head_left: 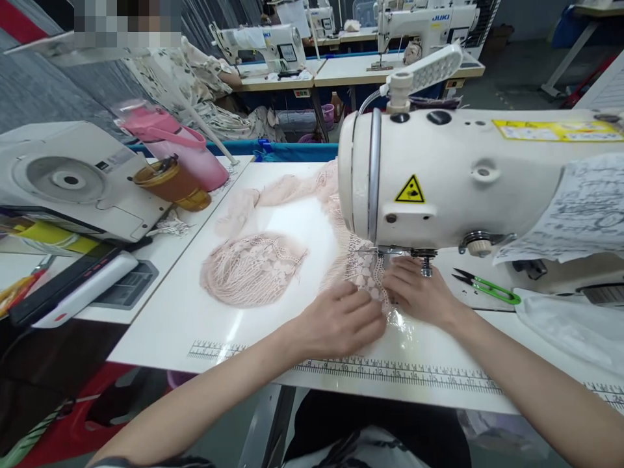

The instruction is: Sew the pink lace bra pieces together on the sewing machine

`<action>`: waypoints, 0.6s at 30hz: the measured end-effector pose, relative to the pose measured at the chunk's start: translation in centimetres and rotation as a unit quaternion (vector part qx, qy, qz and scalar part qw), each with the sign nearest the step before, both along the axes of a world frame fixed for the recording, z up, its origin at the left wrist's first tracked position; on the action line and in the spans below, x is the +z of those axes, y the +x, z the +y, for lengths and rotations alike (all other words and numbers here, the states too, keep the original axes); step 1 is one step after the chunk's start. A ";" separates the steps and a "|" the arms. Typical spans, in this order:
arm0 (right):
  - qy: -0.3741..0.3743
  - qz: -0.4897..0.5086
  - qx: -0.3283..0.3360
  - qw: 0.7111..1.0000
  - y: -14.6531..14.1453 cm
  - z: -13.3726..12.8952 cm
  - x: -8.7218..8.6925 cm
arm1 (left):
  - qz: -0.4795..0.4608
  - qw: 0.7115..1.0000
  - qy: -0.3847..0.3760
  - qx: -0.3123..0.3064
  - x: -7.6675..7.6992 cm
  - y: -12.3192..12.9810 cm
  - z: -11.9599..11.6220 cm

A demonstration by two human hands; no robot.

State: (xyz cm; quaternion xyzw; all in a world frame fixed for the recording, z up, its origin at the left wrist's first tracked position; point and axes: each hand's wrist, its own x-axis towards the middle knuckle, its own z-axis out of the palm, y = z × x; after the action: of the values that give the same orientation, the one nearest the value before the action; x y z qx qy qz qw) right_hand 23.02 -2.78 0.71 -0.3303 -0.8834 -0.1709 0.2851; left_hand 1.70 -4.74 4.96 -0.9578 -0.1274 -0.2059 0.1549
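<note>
Pink lace fabric [358, 263] runs under the needle area of a white sewing machine [453, 175]. My left hand [344, 318] has its fingers curled down on the near end of the lace, left of the needle. Close beside the presser foot, my right hand [414, 289] rests on the lace's right edge with fingers bent together; the machine head partly covers its fingertips. A coiled bundle of pink lace [251, 270] lies on the white table [166, 318] to the left, and a sheer pink strip trails behind it.
Green-handled thread snips [492, 289] lie right of my right hand, near white cloth [570, 325]. A pink bottle [180, 146], a brown cup [173, 185] and another machine [73, 182] stand at left. A person in a floral sleeve [205, 68] sits beyond, near more machines.
</note>
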 end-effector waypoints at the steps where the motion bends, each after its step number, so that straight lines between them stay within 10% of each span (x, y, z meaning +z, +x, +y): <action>1: -0.001 0.002 0.001 1.000 0.0 0.0 0.1 | 0.030 0.999 0.006 -0.028 0.4 -0.3 -0.6; 9: 0.020 0.007 0.003 1.000 0.0 0.1 -0.4 | 0.153 0.986 0.025 0.068 -0.6 -2.8 -5.5; 18: -0.121 0.076 0.106 0.984 0.7 0.2 0.2 | -0.025 0.928 -0.270 0.256 2.9 -2.7 -2.9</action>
State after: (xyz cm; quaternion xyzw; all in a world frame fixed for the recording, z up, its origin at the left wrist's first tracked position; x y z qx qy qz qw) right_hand 23.69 -2.59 0.88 -0.2789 -0.9033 -0.0060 0.3260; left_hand -0.96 -7.68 7.90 -0.8930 -0.4225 -0.1407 -0.0652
